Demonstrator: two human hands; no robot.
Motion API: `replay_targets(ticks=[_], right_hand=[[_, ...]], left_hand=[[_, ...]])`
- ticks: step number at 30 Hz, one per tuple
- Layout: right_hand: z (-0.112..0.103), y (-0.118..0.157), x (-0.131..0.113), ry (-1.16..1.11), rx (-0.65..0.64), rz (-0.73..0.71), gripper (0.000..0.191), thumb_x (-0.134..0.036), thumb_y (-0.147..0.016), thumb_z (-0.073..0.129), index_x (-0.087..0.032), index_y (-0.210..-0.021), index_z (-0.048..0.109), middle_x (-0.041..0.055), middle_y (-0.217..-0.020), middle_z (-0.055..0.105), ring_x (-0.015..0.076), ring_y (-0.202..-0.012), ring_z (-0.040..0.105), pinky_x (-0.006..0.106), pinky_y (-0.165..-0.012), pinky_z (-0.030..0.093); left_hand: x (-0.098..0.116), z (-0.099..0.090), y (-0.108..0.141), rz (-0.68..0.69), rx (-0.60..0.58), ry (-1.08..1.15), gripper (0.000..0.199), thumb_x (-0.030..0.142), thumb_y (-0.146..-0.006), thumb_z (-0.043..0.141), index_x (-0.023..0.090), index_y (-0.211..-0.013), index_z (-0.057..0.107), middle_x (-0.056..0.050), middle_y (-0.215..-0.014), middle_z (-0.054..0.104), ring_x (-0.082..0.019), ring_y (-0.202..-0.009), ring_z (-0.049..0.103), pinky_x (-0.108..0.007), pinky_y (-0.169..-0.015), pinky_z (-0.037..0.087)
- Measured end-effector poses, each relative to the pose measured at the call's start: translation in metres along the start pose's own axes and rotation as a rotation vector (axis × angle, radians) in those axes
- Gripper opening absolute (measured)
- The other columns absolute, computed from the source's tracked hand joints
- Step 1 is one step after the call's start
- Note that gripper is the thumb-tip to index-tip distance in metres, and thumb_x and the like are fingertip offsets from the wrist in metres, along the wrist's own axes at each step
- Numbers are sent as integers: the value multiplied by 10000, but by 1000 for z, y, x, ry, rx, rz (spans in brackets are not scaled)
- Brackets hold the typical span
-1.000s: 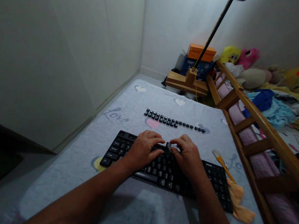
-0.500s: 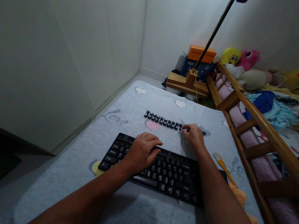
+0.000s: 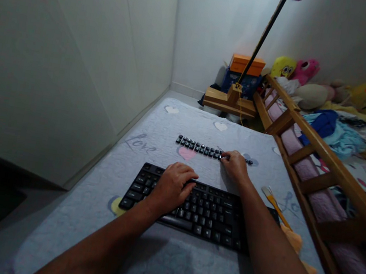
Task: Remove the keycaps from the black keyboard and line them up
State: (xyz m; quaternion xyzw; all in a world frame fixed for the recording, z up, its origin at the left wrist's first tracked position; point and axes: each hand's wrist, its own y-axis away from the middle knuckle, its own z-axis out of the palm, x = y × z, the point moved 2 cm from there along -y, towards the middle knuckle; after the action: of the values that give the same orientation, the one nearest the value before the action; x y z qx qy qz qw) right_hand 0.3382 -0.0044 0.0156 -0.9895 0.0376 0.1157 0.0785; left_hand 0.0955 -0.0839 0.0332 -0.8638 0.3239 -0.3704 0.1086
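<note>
A black keyboard (image 3: 206, 206) lies on the patterned bed cover. My left hand (image 3: 175, 185) rests over its upper left part, fingers bent loosely and the thumb apart, holding nothing that I can see. Beyond it, small black keycaps (image 3: 198, 147) lie in two neat rows. At the right end of these rows my right hand (image 3: 233, 164) pinches what looks like a keycap. A thin, light stick-like tool (image 3: 219, 148) sticks out from the same fingers; the rest of it is hidden. More keycaps (image 3: 250, 162) show just right of that hand.
A brush (image 3: 276, 206) with a yellow handle and an orange cloth (image 3: 292, 239) lie right of the keyboard. A wooden bed rail (image 3: 328, 147) borders the right side, a white cabinet (image 3: 109, 73) the left. A lamp stand on a wooden base (image 3: 231, 100) stands at the back.
My right hand has shifted slightly left and settled lower against the end of the keycap rows. The left hand stays on the keyboard.
</note>
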Motion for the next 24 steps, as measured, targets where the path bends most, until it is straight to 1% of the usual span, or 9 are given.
replay_targets(ticks=[13,24], right_hand=[[0,0,0,15,10,8,227,-186,-809,615,-168,-995,744,95,-957,684,195,-902,614,269,-824,420],[-1,-1,-1,-30,16,14,234,-194,-796,623,-159,-991,747,97,-921,677,193,-852,609,273,-780,424]], left_hand=[[-2,2,0,5,-16,-1,153,157,-829,599,196,-961,667,-51,-972,679,-229,-975,574,-420,-891,447],[0,1,0,11,-22,-2,145,152,-825,600,193,-944,670,-47,-950,682,-224,-957,578,-417,-886,448]])
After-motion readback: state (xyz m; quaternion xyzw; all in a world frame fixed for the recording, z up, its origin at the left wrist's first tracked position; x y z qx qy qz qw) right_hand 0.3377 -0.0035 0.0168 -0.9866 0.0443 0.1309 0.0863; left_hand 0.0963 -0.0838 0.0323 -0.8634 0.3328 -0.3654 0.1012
